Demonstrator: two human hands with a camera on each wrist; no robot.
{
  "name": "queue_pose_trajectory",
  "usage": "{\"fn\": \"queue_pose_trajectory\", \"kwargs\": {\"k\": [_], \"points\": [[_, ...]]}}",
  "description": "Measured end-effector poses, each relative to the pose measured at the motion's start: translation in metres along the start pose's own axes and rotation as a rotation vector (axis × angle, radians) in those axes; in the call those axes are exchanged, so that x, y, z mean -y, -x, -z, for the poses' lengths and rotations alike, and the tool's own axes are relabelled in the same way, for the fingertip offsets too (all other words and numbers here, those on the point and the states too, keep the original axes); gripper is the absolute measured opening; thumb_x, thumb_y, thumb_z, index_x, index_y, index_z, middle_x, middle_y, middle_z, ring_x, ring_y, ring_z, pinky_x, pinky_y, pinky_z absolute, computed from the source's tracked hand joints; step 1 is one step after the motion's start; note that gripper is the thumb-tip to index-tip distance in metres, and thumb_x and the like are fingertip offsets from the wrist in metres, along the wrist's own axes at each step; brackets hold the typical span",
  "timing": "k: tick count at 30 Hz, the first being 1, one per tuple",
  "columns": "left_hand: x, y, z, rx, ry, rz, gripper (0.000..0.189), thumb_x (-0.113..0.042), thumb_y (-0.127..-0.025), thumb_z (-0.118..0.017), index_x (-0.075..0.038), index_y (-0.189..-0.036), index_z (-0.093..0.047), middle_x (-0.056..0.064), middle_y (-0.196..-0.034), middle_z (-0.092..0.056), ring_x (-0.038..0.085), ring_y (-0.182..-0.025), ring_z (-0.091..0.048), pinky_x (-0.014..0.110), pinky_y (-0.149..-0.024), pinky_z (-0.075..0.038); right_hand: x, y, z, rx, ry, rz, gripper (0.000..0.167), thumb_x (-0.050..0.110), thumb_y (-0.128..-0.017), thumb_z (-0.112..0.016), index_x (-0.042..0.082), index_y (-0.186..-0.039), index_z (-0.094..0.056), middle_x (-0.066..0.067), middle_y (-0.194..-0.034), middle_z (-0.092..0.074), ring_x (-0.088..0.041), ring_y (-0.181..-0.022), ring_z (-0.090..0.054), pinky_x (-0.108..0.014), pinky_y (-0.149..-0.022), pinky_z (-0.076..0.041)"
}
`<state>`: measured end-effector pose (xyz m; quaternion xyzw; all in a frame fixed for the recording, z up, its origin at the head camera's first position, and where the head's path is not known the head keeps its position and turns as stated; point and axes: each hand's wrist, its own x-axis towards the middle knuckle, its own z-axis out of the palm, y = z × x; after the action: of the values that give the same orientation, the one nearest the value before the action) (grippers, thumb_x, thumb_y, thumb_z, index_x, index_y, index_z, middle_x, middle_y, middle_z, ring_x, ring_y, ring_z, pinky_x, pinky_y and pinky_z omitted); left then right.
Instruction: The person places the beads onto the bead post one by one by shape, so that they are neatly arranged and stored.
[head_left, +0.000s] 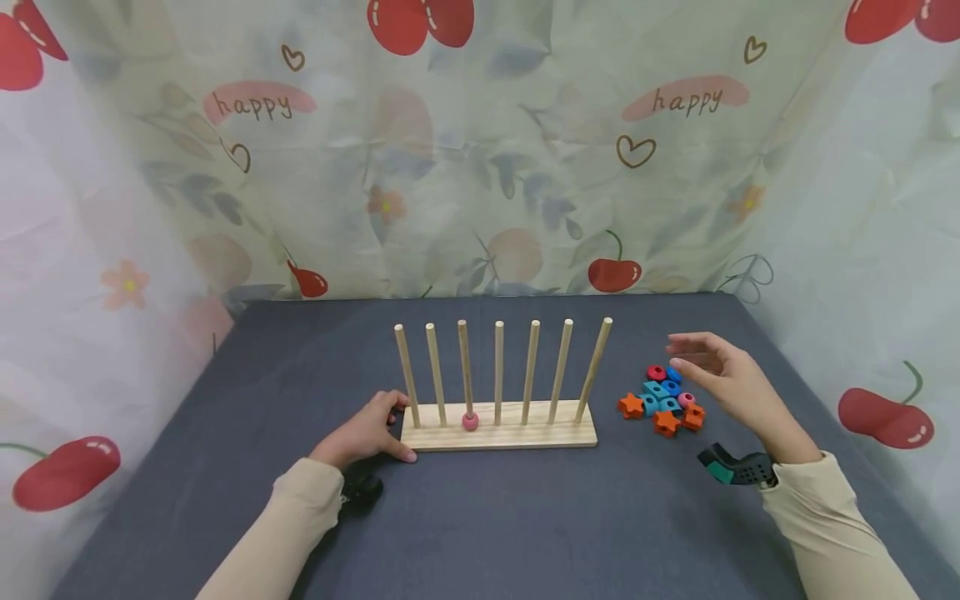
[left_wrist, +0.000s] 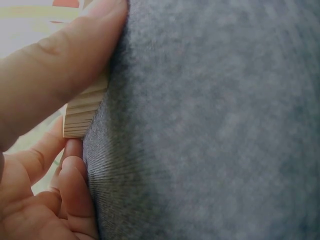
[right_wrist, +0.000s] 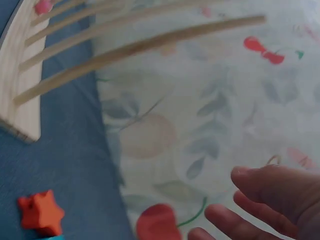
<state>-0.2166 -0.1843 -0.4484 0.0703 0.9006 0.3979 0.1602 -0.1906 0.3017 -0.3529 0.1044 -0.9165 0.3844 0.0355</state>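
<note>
A wooden peg board [head_left: 498, 435] with several upright pegs stands on the dark cloth. One pink round bead [head_left: 470, 422] sits at the bottom of the third peg from the left. My left hand [head_left: 369, 432] grips the board's left end, thumb on the front edge and fingers round behind; the left wrist view shows the board's end [left_wrist: 80, 117] between them. On the right, my right hand [head_left: 720, 379] hovers beside a cluster of beads, holding nothing, its fingers loosely bent. The cluster includes orange stars [head_left: 666, 423], blue pieces [head_left: 655, 390] and a red bead [head_left: 656, 372].
Dark grey cloth [head_left: 510, 525] covers the table. A patterned curtain [head_left: 465, 183] hangs behind and at both sides. The tall pegs [head_left: 596, 367] rise between the two hands. Each wrist wears a dark camera band [head_left: 738, 467].
</note>
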Motion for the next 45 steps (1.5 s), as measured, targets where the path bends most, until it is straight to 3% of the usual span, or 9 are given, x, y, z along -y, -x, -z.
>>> {"fn": "queue_pose_trajectory", "kwargs": {"k": [3, 8, 11, 22, 35, 45], "points": [[-0.001, -0.001, -0.001, 0.003, 0.002, 0.002, 0.077, -0.014, -0.063, -0.092, -0.003, -0.126, -0.049, 0.015, -0.123, -0.043, 0.030, -0.112, -0.044, 0.048, -0.097, -0.039, -0.019, -0.004, -0.004, -0.017, 0.017, -0.058, 0.052, 0.043, -0.097, -0.054, 0.010, -0.137, -0.048, -0.016, -0.132, -0.057, 0.004, -0.100, -0.056, -0.029, -0.083, -0.049], [0.000, 0.000, 0.000, 0.004, -0.003, 0.010, 0.078, -0.015, -0.063, -0.092, -0.003, -0.127, -0.048, 0.015, -0.123, -0.043, 0.030, -0.112, -0.044, 0.048, -0.096, -0.040, -0.047, -0.010, -0.015, 0.005, 0.002, -0.138, 0.060, 0.046, -0.097, -0.052, 0.005, -0.140, -0.044, -0.023, -0.138, -0.050, -0.036, -0.119, -0.053, -0.051, -0.091, -0.047], [0.001, 0.001, 0.000, 0.002, 0.001, 0.011, 0.078, -0.014, -0.063, -0.092, -0.003, -0.126, -0.049, 0.015, -0.123, -0.043, 0.030, -0.112, -0.044, 0.048, -0.096, -0.039, -0.059, -0.012, -0.022, 0.044, -0.003, -0.193, 0.063, 0.045, -0.097, -0.053, 0.001, -0.140, -0.043, -0.027, -0.139, -0.048, -0.042, -0.123, -0.049, -0.054, -0.093, -0.046], [0.003, -0.001, -0.001, 0.005, 0.006, -0.001, 0.078, -0.015, -0.063, -0.092, -0.003, -0.126, -0.048, 0.015, -0.123, -0.043, 0.029, -0.110, -0.044, 0.047, -0.096, -0.039, -0.082, -0.013, -0.028, 0.123, 0.033, -0.296, 0.055, 0.034, -0.096, -0.059, -0.006, -0.133, -0.048, -0.032, -0.131, -0.051, -0.041, -0.112, -0.053, -0.051, -0.091, -0.046], [0.003, -0.001, -0.001, 0.000, -0.005, -0.004, 0.078, -0.014, -0.062, -0.092, -0.002, -0.126, -0.049, 0.015, -0.123, -0.044, 0.029, -0.111, -0.045, 0.047, -0.096, -0.040, -0.084, -0.013, -0.027, 0.119, 0.078, -0.303, 0.042, 0.020, -0.096, -0.058, -0.009, -0.126, -0.055, -0.031, -0.124, -0.056, -0.033, -0.098, -0.057, -0.043, -0.081, -0.049], [0.003, -0.002, -0.001, 0.000, -0.008, -0.002, 0.078, -0.015, -0.062, -0.092, -0.002, -0.126, -0.049, 0.015, -0.121, -0.044, 0.029, -0.110, -0.044, 0.047, -0.095, -0.040, -0.085, -0.013, -0.029, 0.072, 0.090, -0.313, 0.040, 0.022, -0.095, -0.060, -0.007, -0.122, -0.058, -0.028, -0.115, -0.062, -0.029, -0.092, -0.059, -0.034, -0.072, -0.049]]}}
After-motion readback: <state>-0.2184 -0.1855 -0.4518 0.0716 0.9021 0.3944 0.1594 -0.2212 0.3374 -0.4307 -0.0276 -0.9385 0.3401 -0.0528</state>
